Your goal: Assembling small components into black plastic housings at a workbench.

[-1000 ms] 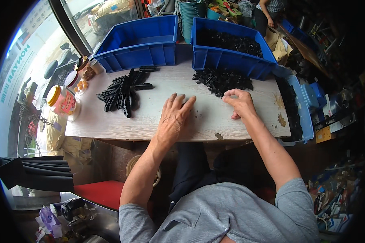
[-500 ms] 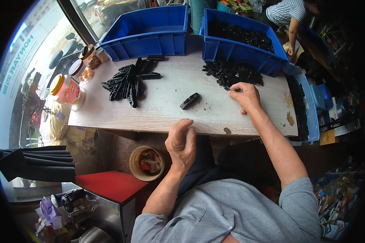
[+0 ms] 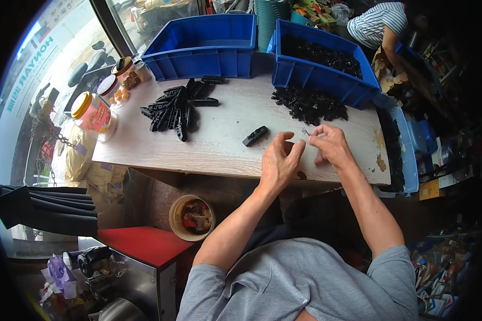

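My right hand is at the front right of the table, thumb and finger pinched on a small thin grey piece; its exact kind is too small to make out. Close to its left, my left hand has thumb and forefinger apart, nothing visible between them, the other fingers partly hidden. Left of both hands, one black oblong plastic part lies alone. Beyond my right hand spreads a pile of small black pieces. A heap of similar black oblong parts is at the left.
Two blue bins stand along the back: a left bin and a right bin with small black pieces inside. Several lidded jars line the table's left edge. A bucket stands below the front edge. Back right, another person bends over.
My left hand has moved right and forward, beside my right hand. My right hand has drawn back from the small-piece pile, pinching a thin piece. The view has shifted slightly.
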